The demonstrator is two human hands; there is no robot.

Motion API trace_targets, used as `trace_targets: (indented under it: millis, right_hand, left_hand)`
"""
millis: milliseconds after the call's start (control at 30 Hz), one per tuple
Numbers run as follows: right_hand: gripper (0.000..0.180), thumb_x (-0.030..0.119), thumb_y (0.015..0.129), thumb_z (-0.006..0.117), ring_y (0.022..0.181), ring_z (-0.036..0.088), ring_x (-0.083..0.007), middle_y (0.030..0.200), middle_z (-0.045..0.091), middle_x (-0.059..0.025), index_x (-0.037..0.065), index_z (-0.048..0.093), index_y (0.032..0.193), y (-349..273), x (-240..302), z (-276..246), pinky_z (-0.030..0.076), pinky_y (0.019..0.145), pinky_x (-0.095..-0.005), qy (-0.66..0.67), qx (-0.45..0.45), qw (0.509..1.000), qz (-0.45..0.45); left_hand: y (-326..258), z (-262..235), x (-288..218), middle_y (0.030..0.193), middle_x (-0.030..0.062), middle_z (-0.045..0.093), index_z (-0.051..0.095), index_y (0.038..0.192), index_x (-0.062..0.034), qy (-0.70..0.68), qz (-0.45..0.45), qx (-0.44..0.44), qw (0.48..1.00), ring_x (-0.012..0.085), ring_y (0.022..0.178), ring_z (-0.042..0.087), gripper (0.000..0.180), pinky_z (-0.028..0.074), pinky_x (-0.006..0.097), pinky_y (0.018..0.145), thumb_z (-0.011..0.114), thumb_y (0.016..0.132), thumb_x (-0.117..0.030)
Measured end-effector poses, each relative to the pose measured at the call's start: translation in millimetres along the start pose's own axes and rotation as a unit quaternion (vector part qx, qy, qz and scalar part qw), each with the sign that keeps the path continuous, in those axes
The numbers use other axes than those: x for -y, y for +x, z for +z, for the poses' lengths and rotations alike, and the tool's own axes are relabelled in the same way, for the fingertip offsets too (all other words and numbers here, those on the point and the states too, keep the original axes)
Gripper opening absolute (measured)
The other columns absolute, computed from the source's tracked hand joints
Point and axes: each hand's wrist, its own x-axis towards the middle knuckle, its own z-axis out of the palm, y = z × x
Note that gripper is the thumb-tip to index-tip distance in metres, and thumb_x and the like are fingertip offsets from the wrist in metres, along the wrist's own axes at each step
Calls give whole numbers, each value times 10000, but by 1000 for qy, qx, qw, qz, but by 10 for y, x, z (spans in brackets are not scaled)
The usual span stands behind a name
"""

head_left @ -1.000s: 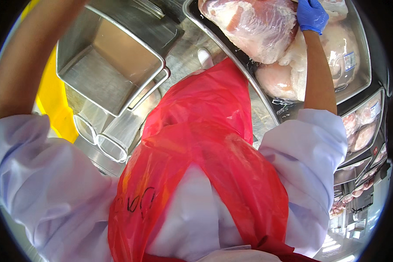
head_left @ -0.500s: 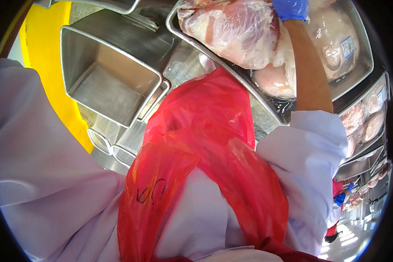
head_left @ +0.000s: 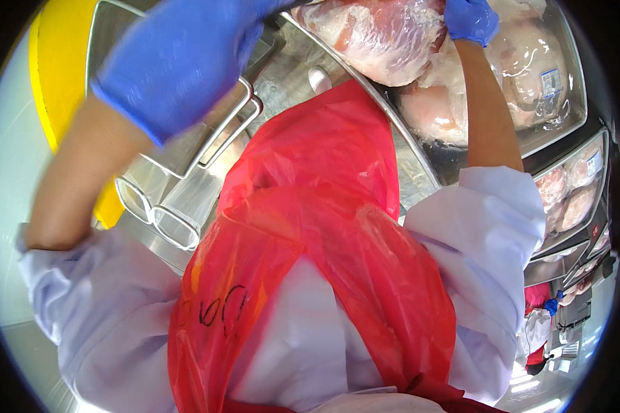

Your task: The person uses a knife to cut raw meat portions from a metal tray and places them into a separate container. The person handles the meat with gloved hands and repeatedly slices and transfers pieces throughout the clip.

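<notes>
My right hand, in a blue glove, is at the top right with its fingers curled against the edge of a large piece of raw meat. That piece is pinkish with pale membrane and is cut off by the upper edge. It lies over other pale raw meat in a metal tray. My left hand, also blue-gloved, is raised at the upper left, large and blurred. Its fingers run toward the top edge beside the tray's near corner; their tips are hidden, so any hold cannot be made out.
Below my left hand is a metal bin, partly covered. Two clear loop-rimmed containers stand under it. A yellow curved surface borders the far left. More trays of packed meat line the right, with another person beyond.
My left arm has come into view, and its hand has swung up over the metal bin. My right hand has shifted slightly right and down, still against the meat. The view has shifted a little.
</notes>
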Motion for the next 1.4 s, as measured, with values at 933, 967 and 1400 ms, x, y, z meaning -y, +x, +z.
trace_targets:
  millis: [933,967,1400]
  right_hand:
    - [401,364,978,578,608,601,-440,712,617,-237,59,626,724,68,-20,83,456,598,-522,-110,16,992,-58]
    - [401,365,978,579,615,604,-445,709,618,-236,59,628,723,52,-12,69,458,599,-525,-91,17,994,-51]
    - [364,339,965,615,596,615,-416,700,624,-231,65,644,727,69,-32,104,472,606,-510,-129,11,989,-66]
  left_hand:
    - [-319,1339,-888,972,198,690,559,1479,-163,-265,-240,-268,895,423,928,655,559,528,451,863,673,934,-117]
    - [-343,1386,-863,960,182,692,606,1405,-125,-225,-190,-301,907,409,914,658,512,534,453,862,698,902,-101]
    - [323,1532,-556,726,88,611,655,775,-32,-334,383,-420,751,284,671,639,174,558,385,632,820,746,-78]
